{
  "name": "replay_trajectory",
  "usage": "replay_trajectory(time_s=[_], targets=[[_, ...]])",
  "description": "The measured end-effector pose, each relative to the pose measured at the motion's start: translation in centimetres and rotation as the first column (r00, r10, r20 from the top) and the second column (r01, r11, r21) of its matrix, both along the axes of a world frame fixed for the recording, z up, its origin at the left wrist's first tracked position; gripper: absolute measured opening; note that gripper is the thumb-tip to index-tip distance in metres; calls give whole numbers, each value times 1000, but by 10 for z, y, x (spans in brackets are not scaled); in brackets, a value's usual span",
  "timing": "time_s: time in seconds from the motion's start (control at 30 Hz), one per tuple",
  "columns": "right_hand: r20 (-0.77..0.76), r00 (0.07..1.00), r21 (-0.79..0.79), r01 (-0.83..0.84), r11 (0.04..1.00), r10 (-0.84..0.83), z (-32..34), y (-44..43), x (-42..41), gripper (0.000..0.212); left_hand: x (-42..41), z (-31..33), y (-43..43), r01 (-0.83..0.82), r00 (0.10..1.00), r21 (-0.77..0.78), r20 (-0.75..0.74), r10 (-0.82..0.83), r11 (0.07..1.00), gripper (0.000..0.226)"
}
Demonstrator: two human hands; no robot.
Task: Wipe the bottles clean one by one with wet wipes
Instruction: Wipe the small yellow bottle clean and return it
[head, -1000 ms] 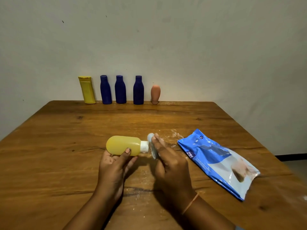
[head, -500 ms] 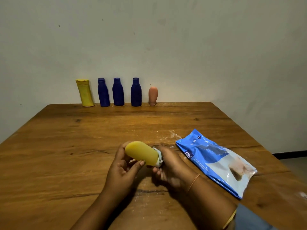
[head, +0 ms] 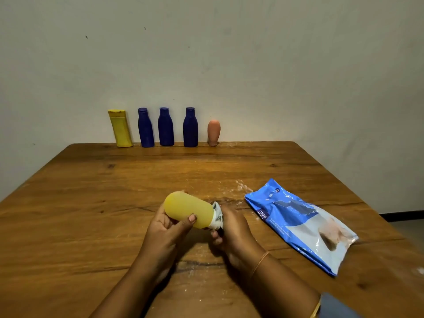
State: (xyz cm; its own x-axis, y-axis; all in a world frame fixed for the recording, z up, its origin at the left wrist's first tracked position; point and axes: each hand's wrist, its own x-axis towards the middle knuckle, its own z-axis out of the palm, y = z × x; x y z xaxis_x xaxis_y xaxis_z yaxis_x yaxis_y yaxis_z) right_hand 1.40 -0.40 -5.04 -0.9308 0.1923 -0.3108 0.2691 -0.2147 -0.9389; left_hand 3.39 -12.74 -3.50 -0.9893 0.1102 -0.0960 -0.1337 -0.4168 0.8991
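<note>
My left hand (head: pixel 166 232) grips a round yellow bottle (head: pixel 187 211) lying tilted above the table, base pointing up and left. A white wet wipe (head: pixel 217 218) is wrapped over its cap end, and my right hand (head: pixel 234 235) holds that wipe round the cap. The cap itself is hidden under the wipe. To the right lies the blue and white wet wipes pack (head: pixel 300 223), flat on the wooden table (head: pixel 91 203).
Along the far edge by the wall stand a tall yellow bottle (head: pixel 120 128), three dark blue bottles (head: pixel 145 128) (head: pixel 165 127) (head: pixel 190 127) and a small orange bottle (head: pixel 213 132). White smears mark the tabletop (head: pixel 238 187) near the pack.
The bottle went from lying level with its white cap bare to tilted with base raised. My right hand closed the wipe round the cap. The view also shifted slightly.
</note>
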Motion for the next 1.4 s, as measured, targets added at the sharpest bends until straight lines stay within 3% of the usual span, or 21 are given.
replay_trajectory(time_s=[0.07, 0.13, 0.2, 0.27, 0.3, 0.37, 0.4, 0.43, 0.47, 0.5, 0.6, 0.67, 0.77, 0.83, 0.9, 0.97, 1.07, 1.17, 1.23, 1.33, 1.4], targets=[[-249, 968, 325, 124, 937, -42, -1, 0, 4, 25, -3, -4, -1, 0, 1000, -24, 29, 1, 1000, 51], [-579, 808, 616, 343, 709, 111, -1, 1, 11, 21, -5, -6, -3, 49, 995, -36, 89, -46, 998, 51], [-627, 683, 756, 419, 503, 375, -1, 7, 14, 25, -5, -4, -4, 145, 974, 105, 161, -161, 984, 55], [-600, 649, 797, 430, 424, 468, -2, 11, 14, 28, -5, -3, -5, 155, 964, 242, 174, -201, 958, 54], [-613, 650, 783, 426, 453, 449, -2, 11, 15, 27, -6, -2, -6, 121, 971, 264, 171, -170, 957, 55], [-634, 725, 679, 356, 643, 268, -2, 5, 13, 25, -8, -3, -7, 69, 986, 237, 133, -102, 969, 58], [-562, 818, 549, 260, 795, 121, 0, 4, 9, 26, -7, -2, -7, 72, 990, 210, 104, -95, 975, 62], [-416, 909, 319, 164, 933, -18, 1, 3, 3, 27, -5, -1, -5, 78, 992, 174, 81, -93, 982, 65], [-256, 963, 130, 122, 984, -85, 3, 3, -1, 27, -4, -3, -5, 83, 994, 138, 63, -92, 987, 65], [-179, 978, 66, 117, 991, -103, 3, 2, -2, 27, -2, -3, -3, 78, 995, 103, 60, -84, 992, 64], [-465, 884, 412, 260, 873, -44, 4, -4, 9, 36, -4, -6, -2, 81, 992, 82, 89, -88, 993, 66], [-536, 844, 391, 268, 881, -19, 5, -8, 12, 35, -6, -7, -2, 58, 992, 166, 99, -75, 984, 88], [-291, 944, -25, 154, 988, -154, 15, -13, 6, 30, -6, -8, 1, 15, 997, 211, 76, -32, 977, 92], [-42, 991, -337, 109, 935, -131, 25, -14, 6, 30, -4, -7, 4, 5, 999, 212, 40, -14, 977, 85], [28, 996, -475, 86, 876, -83, 31, -15, 10, 32, -3, -8, 6, -19, 1000, 211, 6, 18, 977, 90], [5, 995, -414, 97, 905, -104, 30, -16, 12, 30, -3, -8, 5, -60, 998, 193, -12, 63, 979, 91], [-150, 977, -46, 143, 989, -148, 22, -17, 14, 27, -7, -10, 3, -101, 994, 172, -33, 109, 980, 77], [-377, 917, 289, 248, 924, -128, 14, -15, 12, 27, -7, -12, 2, -71, 995, 116, -62, 79, 991, 74], [-414, 905, 343, 252, 905, -96, 18, -13, 11, 26, -6, -12, 1, -40, 996, 107, -71, 48, 993, 88], [-231, 970, 32, 83, 996, -74, 31, -9, 9, 29, -6, -12, 1, -38, 996, 139, -79, 50, 990, 99], [-100, 995, -194, -14, 981, -6, 34, -10, 10, 31, -6, -11, 1, -35, 995, 169, -85, 50, 985, 98]])
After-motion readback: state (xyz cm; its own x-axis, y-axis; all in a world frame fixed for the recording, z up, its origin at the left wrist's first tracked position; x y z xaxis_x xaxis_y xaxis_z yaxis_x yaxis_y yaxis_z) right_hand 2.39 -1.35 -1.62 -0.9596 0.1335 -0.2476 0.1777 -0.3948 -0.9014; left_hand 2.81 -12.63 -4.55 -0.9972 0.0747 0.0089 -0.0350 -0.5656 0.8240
